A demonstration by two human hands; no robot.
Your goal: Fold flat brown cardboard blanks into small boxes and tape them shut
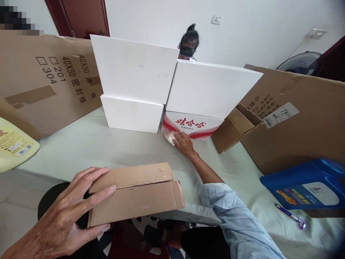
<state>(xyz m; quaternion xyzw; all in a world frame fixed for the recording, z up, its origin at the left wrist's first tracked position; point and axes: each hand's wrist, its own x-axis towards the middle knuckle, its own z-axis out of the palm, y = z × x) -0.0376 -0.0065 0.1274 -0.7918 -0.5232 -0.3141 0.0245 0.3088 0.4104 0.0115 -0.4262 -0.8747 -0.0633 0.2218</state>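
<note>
My left hand [70, 212] grips the left end of a small brown cardboard box [137, 194], thumb on top and fingers round the side, at the near edge of the pale table [88, 147]. My right hand [184, 141] reaches far forward across the table. Its fingers rest on a small clear-wrapped packet [169, 136] lying at the foot of a red-and-white printed box [191, 126]. Whether the fingers grip the packet or only touch it I cannot make out. My right arm wears a light blue striped sleeve [231, 216].
White boards [134, 68] stand as a screen across the table, with another person's head [188, 41] behind. Big cardboard sheets [40, 79] flank both sides. A yellow bottle [13, 144] lies left; a blue container [309, 183] and a purple-handled tool [292, 216] lie right.
</note>
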